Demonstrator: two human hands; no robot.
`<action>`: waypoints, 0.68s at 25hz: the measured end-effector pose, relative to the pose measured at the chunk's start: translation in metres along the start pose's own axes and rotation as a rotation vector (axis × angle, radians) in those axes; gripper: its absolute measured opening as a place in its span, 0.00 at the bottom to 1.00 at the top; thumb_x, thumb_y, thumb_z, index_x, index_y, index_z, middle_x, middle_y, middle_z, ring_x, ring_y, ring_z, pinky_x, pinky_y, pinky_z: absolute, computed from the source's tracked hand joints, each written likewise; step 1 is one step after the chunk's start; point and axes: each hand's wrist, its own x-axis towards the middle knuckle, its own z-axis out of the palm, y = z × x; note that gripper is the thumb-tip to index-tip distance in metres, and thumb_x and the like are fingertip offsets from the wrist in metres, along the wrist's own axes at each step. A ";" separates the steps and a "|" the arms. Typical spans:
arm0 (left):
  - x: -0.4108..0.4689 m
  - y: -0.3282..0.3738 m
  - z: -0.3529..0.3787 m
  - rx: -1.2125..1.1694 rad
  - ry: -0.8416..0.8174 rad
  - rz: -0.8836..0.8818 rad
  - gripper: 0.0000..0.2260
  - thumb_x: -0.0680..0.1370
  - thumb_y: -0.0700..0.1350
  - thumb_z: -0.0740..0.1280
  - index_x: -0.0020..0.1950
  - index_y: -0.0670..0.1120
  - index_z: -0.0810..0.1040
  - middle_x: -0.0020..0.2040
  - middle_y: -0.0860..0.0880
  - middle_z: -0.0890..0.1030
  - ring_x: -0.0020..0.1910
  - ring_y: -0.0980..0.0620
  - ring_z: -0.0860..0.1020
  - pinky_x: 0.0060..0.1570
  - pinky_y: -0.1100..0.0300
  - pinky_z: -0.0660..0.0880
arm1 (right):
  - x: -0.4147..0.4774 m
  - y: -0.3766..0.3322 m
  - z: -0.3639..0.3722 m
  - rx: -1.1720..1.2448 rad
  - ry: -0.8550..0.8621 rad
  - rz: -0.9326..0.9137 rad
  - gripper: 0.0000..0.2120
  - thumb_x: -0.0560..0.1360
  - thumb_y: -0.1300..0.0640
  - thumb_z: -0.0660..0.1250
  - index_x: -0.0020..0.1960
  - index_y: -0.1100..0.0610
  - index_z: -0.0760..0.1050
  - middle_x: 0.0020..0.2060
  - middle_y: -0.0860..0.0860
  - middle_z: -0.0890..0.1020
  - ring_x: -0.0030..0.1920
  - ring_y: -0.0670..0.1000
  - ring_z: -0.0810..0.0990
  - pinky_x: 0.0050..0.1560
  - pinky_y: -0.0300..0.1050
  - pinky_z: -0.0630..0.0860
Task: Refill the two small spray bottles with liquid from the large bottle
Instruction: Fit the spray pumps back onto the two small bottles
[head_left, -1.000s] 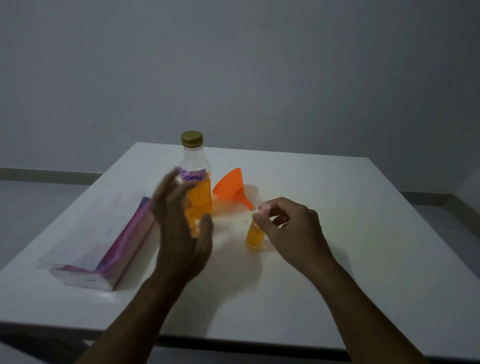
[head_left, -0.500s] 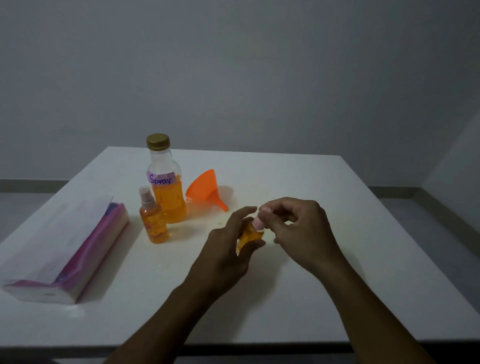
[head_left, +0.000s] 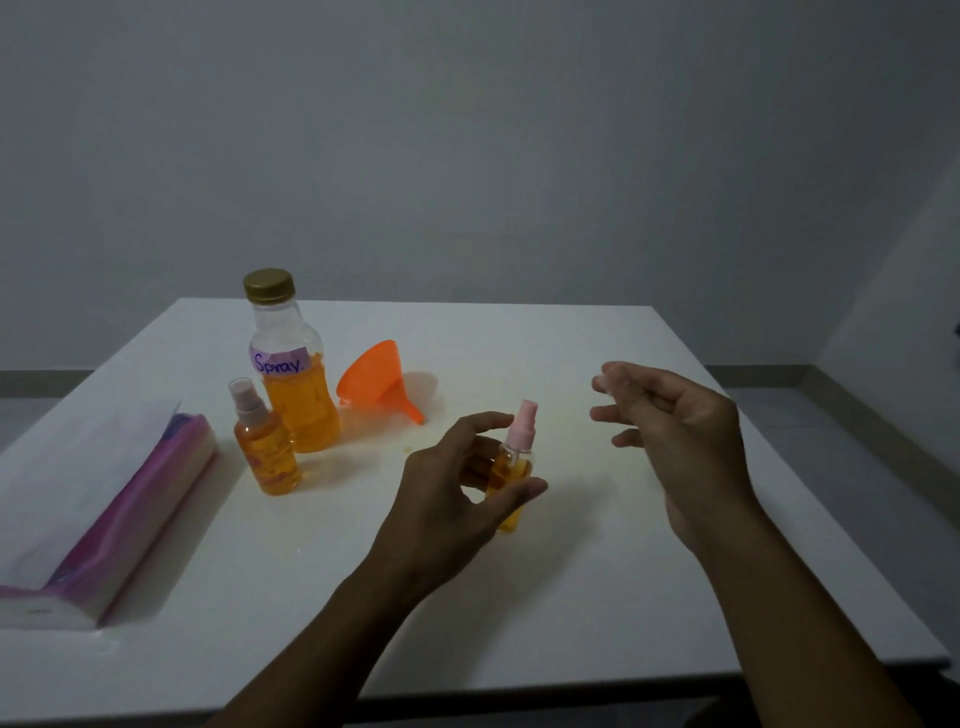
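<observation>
Since half a second ago, right hand (head_left: 675, 431) has lifted clear of the near spray bottle (head_left: 511, 467), loosely curled on what may be its clear cap, though blur hides it; left hand (head_left: 457, 488) clamps that bottle above the worktop (head_left: 571, 571); large bottle (head_left: 291, 364), gold-capped, label reading "Spray", stands behind the second spray bottle (head_left: 265, 447), beside the funnel (head_left: 376, 382); unscrewing the pink pump likely comes next.

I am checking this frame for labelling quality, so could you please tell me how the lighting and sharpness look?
Head view: dim, with a cool grey cast; soft shadows trail the funnel and large bottle. The right hand has motion-blurred fingertips; the left hand and its small spray bottle are fairly sharp.
</observation>
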 end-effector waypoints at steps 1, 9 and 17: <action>0.001 0.002 0.000 0.000 0.010 0.007 0.27 0.68 0.60 0.73 0.64 0.56 0.72 0.50 0.57 0.81 0.45 0.60 0.81 0.44 0.69 0.79 | 0.001 0.001 -0.005 0.000 0.006 0.011 0.12 0.76 0.49 0.70 0.57 0.52 0.83 0.47 0.45 0.87 0.44 0.47 0.87 0.42 0.45 0.81; 0.001 0.011 0.002 -0.002 -0.017 0.050 0.34 0.71 0.56 0.73 0.72 0.64 0.58 0.49 0.62 0.78 0.46 0.60 0.80 0.43 0.69 0.79 | 0.001 0.006 -0.017 -0.017 0.010 0.023 0.08 0.77 0.51 0.70 0.54 0.51 0.83 0.45 0.46 0.88 0.42 0.48 0.87 0.41 0.46 0.81; -0.002 0.003 0.009 0.232 -0.022 0.049 0.22 0.82 0.51 0.55 0.74 0.58 0.54 0.75 0.57 0.63 0.65 0.65 0.66 0.59 0.75 0.59 | 0.000 0.004 -0.015 -0.020 -0.002 0.021 0.08 0.76 0.51 0.71 0.53 0.52 0.84 0.43 0.45 0.88 0.40 0.49 0.87 0.42 0.47 0.82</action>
